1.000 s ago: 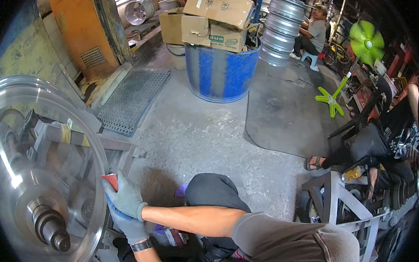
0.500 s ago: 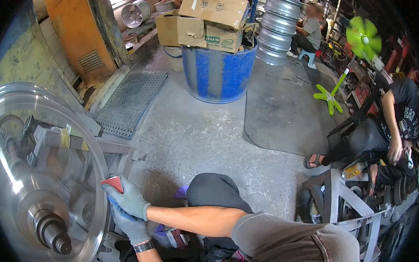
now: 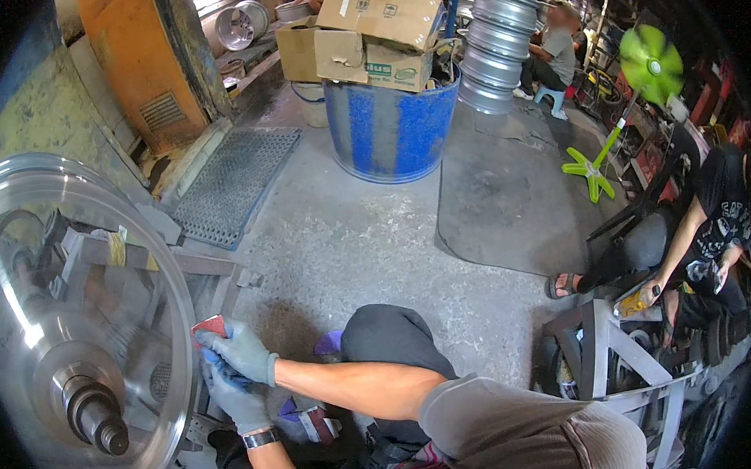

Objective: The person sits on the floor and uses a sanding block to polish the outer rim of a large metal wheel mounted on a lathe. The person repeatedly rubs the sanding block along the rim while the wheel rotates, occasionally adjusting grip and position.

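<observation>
A wheel rim (image 3: 176, 419), its spokes smeared see-through by motion, stands mounted on a metal shaft (image 3: 94, 411) at the left. My gloved right hand (image 3: 247, 354) is closed on a folded piece of red sandpaper (image 3: 210, 326), just right of the rim's edge with a narrow gap between. Right below it is my gloved left hand (image 3: 235, 402), a dark band on its wrist. Its fingers are curled up against the right hand, and what they hold, if anything, is hidden.
A metal frame (image 3: 192, 261) stands behind the rim. Ahead are a blue drum (image 3: 393, 134) topped with cardboard boxes (image 3: 384, 15), stacked wheel rims (image 3: 497, 51) and a perforated mat (image 3: 239, 183). At right are a green fan (image 3: 593, 169), a grey stand (image 3: 602, 354) and a seated person (image 3: 710, 223).
Both my hands have drawn slightly right, away from the rim's edge, with the sandpaper still held. The seated person at right has reached one hand down to a yellow thing.
</observation>
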`<action>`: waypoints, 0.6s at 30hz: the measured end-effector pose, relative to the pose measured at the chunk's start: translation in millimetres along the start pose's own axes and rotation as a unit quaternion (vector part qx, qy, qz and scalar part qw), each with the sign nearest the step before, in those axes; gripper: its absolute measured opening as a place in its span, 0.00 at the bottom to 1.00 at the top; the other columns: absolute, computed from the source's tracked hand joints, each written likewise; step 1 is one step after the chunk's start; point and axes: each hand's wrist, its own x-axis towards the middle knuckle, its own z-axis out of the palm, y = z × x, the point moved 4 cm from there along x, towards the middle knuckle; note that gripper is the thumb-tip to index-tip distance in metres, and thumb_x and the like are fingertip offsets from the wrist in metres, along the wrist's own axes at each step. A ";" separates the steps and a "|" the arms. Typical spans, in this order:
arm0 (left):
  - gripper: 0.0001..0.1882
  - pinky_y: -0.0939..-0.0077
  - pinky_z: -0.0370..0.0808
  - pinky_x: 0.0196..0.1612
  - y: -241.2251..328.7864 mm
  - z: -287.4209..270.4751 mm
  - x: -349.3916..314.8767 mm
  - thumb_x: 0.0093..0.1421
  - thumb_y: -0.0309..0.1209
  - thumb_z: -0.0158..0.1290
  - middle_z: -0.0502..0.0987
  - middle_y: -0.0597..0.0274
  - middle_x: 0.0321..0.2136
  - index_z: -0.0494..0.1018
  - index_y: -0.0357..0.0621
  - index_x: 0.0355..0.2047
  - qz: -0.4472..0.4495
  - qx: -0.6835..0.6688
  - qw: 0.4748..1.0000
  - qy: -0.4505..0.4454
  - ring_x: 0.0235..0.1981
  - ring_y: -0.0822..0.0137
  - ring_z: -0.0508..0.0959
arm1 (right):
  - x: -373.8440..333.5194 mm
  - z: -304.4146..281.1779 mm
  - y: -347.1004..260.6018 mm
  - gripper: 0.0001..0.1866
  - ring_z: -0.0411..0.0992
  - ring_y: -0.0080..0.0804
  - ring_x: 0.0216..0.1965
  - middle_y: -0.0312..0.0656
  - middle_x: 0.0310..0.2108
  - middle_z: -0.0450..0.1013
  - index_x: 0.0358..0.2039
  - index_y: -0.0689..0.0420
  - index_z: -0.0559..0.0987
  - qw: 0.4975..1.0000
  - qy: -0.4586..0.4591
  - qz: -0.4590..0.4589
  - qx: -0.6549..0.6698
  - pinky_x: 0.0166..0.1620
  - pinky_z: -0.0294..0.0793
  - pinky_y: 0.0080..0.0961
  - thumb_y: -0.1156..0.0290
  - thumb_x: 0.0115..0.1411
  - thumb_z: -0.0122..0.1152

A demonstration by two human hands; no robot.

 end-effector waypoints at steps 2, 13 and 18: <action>0.21 0.68 0.75 0.52 1.7 4.3 -4.4 0.75 0.45 0.44 0.77 0.59 0.49 0.72 0.43 0.57 0.027 0.038 0.999 0.001 0.48 0.67 0.78 | -2.6 -3.5 -5.5 0.11 0.71 0.16 0.29 0.33 0.34 0.80 0.46 0.59 0.82 1.000 -0.002 0.026 0.012 0.34 0.72 0.18 0.68 0.68 0.63; 0.22 0.69 0.74 0.52 0.8 5.5 -5.3 0.76 0.42 0.43 0.78 0.58 0.49 0.72 0.38 0.58 0.105 0.242 0.962 -0.066 0.48 0.68 0.78 | -9.0 -13.4 -37.4 0.10 0.76 0.21 0.33 0.36 0.33 0.81 0.44 0.58 0.83 0.989 0.017 -0.060 -0.132 0.39 0.75 0.24 0.68 0.66 0.64; 0.23 0.67 0.71 0.58 14.9 40.7 -14.4 0.76 0.45 0.42 0.77 0.59 0.50 0.71 0.41 0.58 -0.030 -0.086 0.995 -0.049 0.52 0.67 0.76 | -18.1 -20.6 -54.3 0.11 0.76 0.40 0.47 0.47 0.43 0.78 0.45 0.56 0.81 0.913 -0.010 -0.219 -0.343 0.50 0.73 0.34 0.69 0.63 0.61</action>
